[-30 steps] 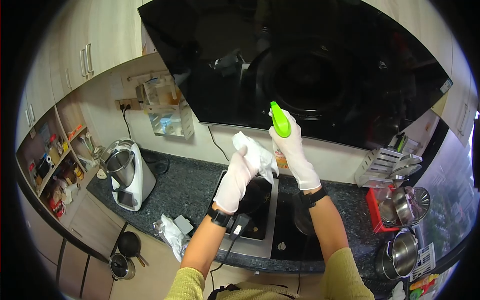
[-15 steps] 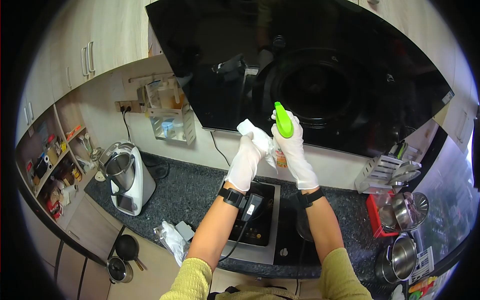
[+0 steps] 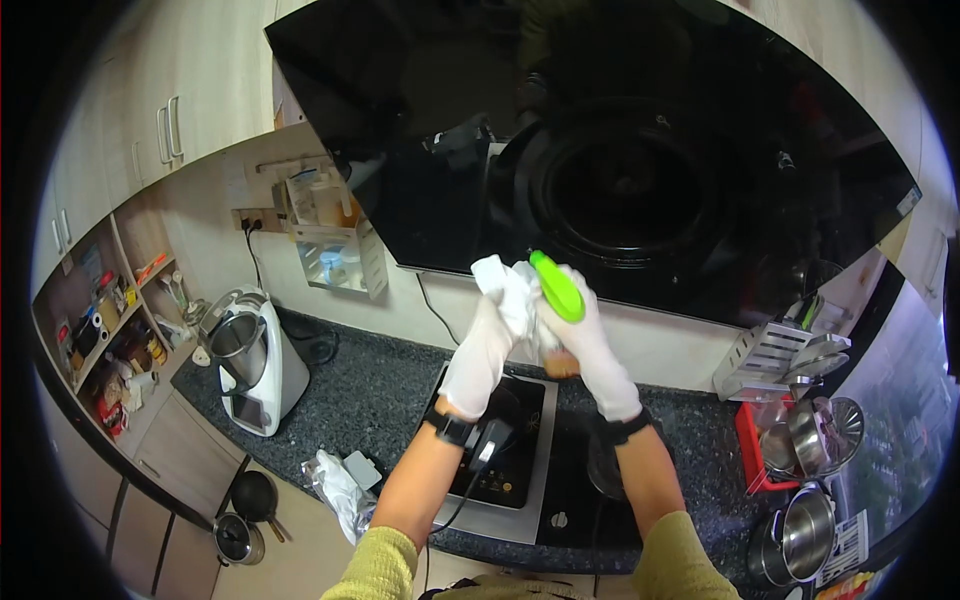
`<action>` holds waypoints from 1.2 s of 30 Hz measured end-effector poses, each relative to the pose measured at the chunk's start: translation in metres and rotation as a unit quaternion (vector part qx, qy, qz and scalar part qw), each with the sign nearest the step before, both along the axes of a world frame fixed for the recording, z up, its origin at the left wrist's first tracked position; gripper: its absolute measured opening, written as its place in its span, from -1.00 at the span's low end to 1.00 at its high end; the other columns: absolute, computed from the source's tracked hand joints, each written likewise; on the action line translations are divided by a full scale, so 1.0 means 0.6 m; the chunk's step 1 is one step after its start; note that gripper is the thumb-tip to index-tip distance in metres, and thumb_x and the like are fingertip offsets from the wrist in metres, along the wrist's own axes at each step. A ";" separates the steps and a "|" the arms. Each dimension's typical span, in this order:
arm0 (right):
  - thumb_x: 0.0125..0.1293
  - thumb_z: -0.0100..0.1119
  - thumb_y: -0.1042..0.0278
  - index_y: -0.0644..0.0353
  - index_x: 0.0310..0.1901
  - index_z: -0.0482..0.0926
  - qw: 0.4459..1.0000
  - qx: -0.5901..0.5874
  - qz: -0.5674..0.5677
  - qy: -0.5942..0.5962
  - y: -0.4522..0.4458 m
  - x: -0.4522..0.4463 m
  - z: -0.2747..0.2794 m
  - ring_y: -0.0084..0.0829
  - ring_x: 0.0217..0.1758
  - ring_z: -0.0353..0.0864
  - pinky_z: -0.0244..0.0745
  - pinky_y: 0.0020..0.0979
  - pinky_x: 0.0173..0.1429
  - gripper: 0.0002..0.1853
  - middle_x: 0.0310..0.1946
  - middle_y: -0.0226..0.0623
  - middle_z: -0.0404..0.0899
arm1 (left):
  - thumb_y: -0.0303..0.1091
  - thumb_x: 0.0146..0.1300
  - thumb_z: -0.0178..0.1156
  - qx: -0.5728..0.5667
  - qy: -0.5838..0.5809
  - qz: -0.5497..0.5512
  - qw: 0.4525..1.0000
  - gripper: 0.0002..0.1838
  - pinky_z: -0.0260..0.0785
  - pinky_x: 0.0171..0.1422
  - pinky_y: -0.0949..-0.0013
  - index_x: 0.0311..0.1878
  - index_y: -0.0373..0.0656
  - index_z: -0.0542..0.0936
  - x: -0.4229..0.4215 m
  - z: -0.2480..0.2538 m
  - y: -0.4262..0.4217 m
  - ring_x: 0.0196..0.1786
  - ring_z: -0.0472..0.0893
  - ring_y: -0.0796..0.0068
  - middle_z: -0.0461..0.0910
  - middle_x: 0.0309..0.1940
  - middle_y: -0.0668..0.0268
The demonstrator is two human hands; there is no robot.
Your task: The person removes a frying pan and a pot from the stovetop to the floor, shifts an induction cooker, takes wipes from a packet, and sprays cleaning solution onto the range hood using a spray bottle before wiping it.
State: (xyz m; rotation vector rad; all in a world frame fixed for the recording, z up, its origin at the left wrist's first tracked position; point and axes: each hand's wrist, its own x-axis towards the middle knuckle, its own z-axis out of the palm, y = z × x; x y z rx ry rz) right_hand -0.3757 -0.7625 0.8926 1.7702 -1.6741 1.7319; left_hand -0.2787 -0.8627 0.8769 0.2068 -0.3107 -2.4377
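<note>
Both of my hands wear white gloves and are close together in front of the lower edge of the black range hood (image 3: pixel 420 200). A crumpled white cloth (image 3: pixel 515 295) is bunched in my left hand (image 3: pixel 488 335). My right hand (image 3: pixel 580 335) grips a spray bottle (image 3: pixel 557 287) by its neck. Its bright green trigger head points up and left, near the cloth. Below the glove part of the bottle body shows, blurred and orange-brown. Most of the bottle is hidden by my fingers.
Beneath my hands is a black cooktop (image 3: pixel 510 450) on the dark speckled counter (image 3: pixel 370 380). A white food processor (image 3: pixel 265 370) stands left, near a crumpled plastic bag (image 3: pixel 340 490). At right are a utensil rack (image 3: pixel 755 360), a red basket (image 3: pixel 745 440) and steel pots (image 3: pixel 808 530).
My hands have come down and closer together, bringing the green sprayer head beside the cloth. The camera view has shifted slightly.
</note>
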 end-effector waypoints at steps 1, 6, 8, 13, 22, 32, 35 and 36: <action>0.03 0.30 0.49 0.13 0.00 0.52 0.999 0.031 0.026 -0.010 0.022 0.004 -0.009 -0.18 -0.05 0.55 0.45 -0.22 0.08 -0.57 -0.18 -0.20 0.54 | -0.26 0.49 -0.25 -0.008 -0.014 0.008 1.000 -0.55 0.20 0.41 -0.04 0.33 -0.32 0.20 0.011 -0.006 0.009 0.32 0.40 0.06 0.38 0.25 -0.01; 0.06 0.26 0.52 0.20 0.13 0.47 0.971 0.036 0.090 -0.217 0.043 -0.038 -0.111 -0.46 0.07 0.51 0.39 -0.40 0.19 -0.48 -0.01 -0.31 0.56 | -0.28 0.49 -0.25 -0.045 -0.037 -0.012 0.998 -0.53 0.22 0.42 -0.04 0.34 -0.38 0.17 0.046 -0.071 0.029 0.34 0.36 -0.01 0.34 0.28 -0.08; 0.05 0.26 0.54 0.19 0.14 0.47 0.984 -0.020 0.090 -0.152 0.018 -0.031 -0.089 -0.45 0.08 0.51 0.39 -0.40 0.18 -0.47 -0.01 -0.32 0.56 | -0.28 0.49 -0.26 -0.008 -0.025 -0.030 0.999 -0.52 0.18 0.43 -0.07 0.34 -0.39 0.15 0.037 -0.080 0.022 0.35 0.34 -0.04 0.31 0.29 -0.09; 0.01 0.28 0.49 0.06 -0.02 0.48 0.992 -0.076 -0.095 0.040 -0.050 0.004 -0.018 -0.06 -0.07 0.46 0.39 -0.13 0.03 -0.57 -0.19 -0.18 0.49 | -0.25 0.48 -0.23 0.040 -0.023 -0.011 0.999 -0.55 0.12 0.44 -0.13 0.30 -0.35 0.15 0.001 -0.008 -0.011 0.33 0.34 -0.06 0.32 0.27 -0.08; 0.02 0.28 0.48 0.11 -0.12 0.48 0.994 -0.058 -0.086 0.024 -0.075 -0.027 -0.020 -0.11 -0.05 0.48 0.39 -0.16 0.02 -0.66 -0.22 -0.21 0.49 | -0.21 0.48 -0.21 0.021 0.065 -0.029 0.997 -0.55 0.12 0.44 -0.06 0.27 -0.33 0.23 -0.089 -0.068 -0.123 0.32 0.34 -0.04 0.33 0.29 -0.04; 0.01 0.31 0.46 0.07 -0.05 0.50 0.994 -0.044 -0.102 0.019 -0.044 -0.024 -0.038 -0.10 -0.03 0.46 0.39 -0.15 0.06 -0.59 -0.17 -0.20 0.49 | -0.17 0.50 -0.23 0.025 0.019 -0.010 0.999 -0.53 0.10 0.45 -0.10 0.28 -0.36 0.21 -0.059 -0.034 -0.069 0.36 0.31 -0.04 0.31 0.30 -0.05; 0.03 0.23 0.52 0.07 -0.01 0.52 0.992 -0.045 -0.118 0.030 -0.043 -0.022 -0.028 -0.18 0.07 0.43 0.33 -0.21 0.18 -0.59 -0.11 -0.25 0.50 | -0.18 0.50 -0.24 0.066 0.028 -0.014 0.997 -0.52 0.08 0.46 -0.10 0.29 -0.37 0.19 -0.074 -0.027 -0.083 0.37 0.29 -0.04 0.30 0.30 -0.06; 0.04 0.19 0.55 0.06 0.01 0.53 0.991 -0.043 -0.120 0.027 -0.043 -0.021 -0.025 -0.22 0.11 0.42 0.30 -0.24 0.24 -0.58 -0.09 -0.28 0.50 | -0.18 0.50 -0.24 0.083 0.031 -0.013 0.996 -0.51 0.07 0.46 -0.10 0.30 -0.37 0.19 -0.079 -0.026 -0.089 0.38 0.28 -0.04 0.30 0.31 -0.06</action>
